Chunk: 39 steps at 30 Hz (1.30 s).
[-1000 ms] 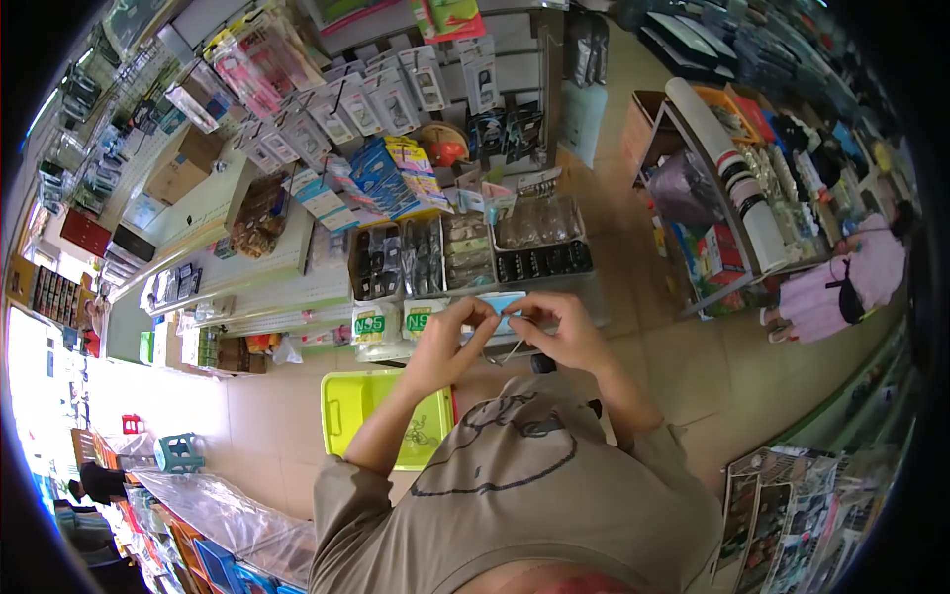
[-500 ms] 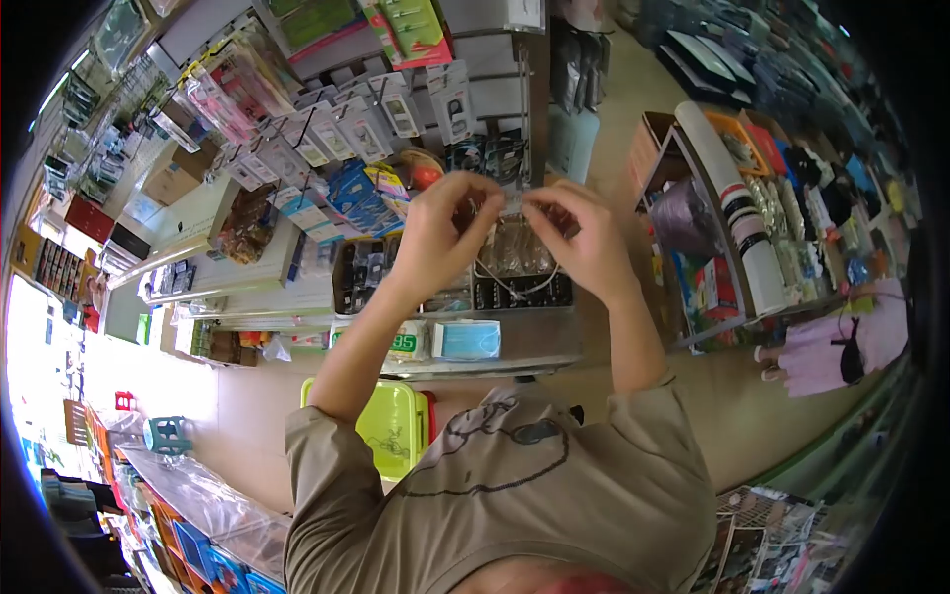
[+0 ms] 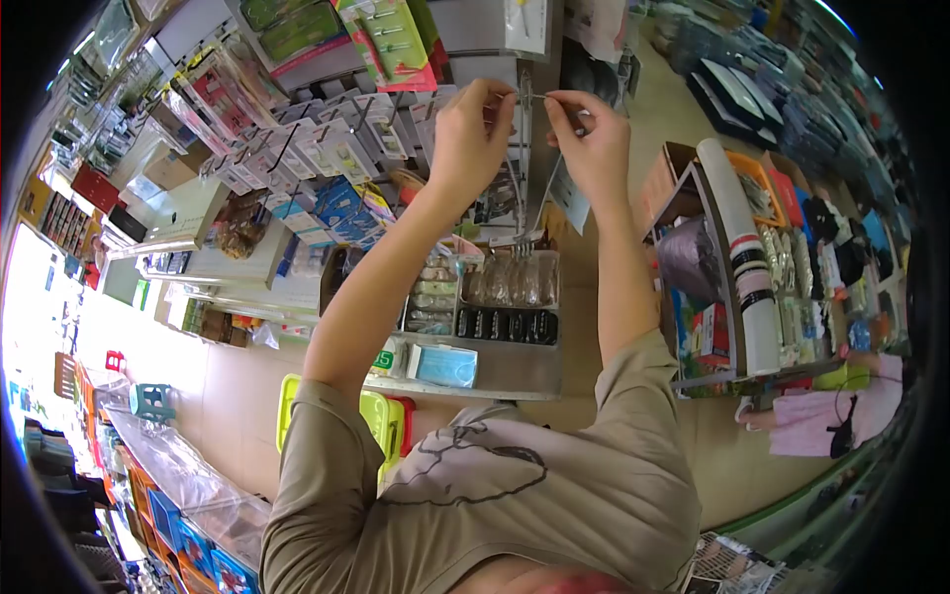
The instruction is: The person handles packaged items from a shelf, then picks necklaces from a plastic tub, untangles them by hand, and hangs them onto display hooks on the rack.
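Both arms reach forward and up in front of the display rack. My left hand (image 3: pixel 473 137) is closed in a pinch, thumb against fingers, on one end of a thin pale cord (image 3: pixel 531 96). Its other side is pinched between the thumb and forefinger of my right hand (image 3: pixel 592 141). A short stretch of the cord runs nearly level across the gap between the fingertips. Its exact kind is too fine to make out. Directly behind the hands is the rack's upright edge, with a hanging white card packet (image 3: pixel 524 24) above.
Packaged goods (image 3: pixel 336 148) hang on hooks at left. Below the hands, a compartment tray (image 3: pixel 457 302) of small packets and a blue mask box (image 3: pixel 442 366) sit on the shelf. A green basket (image 3: pixel 288 411) stands lower left. A loaded shelf cart (image 3: pixel 727 287) stands at right.
My hands have risen higher up the rack, with the cord still between them. The cord's loop that hung below them earlier now looks drawn up. The view has shifted slightly.
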Each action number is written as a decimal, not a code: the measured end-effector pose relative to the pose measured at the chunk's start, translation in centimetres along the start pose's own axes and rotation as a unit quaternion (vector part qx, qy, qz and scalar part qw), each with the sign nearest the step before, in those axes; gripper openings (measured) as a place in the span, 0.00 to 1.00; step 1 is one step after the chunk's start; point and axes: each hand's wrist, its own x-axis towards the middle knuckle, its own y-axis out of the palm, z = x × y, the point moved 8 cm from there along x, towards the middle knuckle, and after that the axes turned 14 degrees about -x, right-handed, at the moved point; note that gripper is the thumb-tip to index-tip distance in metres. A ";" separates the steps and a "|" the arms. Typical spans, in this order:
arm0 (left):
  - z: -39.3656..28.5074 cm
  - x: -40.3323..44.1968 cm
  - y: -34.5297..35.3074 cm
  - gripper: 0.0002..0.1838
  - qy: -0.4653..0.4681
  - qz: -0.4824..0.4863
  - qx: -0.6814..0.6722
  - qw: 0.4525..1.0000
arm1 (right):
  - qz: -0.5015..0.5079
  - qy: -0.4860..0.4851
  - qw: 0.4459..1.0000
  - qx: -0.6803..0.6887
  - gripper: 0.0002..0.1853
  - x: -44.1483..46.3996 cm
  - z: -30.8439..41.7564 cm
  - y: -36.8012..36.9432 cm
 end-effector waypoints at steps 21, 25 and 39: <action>8.2 1.3 2.7 0.11 -0.066 -0.062 0.024 0.996 | 0.010 0.004 1.000 0.003 0.08 3.2 -7.2 4.1; 8.2 1.3 2.8 0.11 -0.107 -0.038 0.049 0.992 | 0.019 -0.005 0.999 -0.031 0.09 3.3 -7.0 4.2; 6.5 -1.8 2.7 0.14 -0.105 -0.037 0.029 0.993 | 0.038 -0.008 0.998 -0.044 0.11 2.1 -6.5 3.7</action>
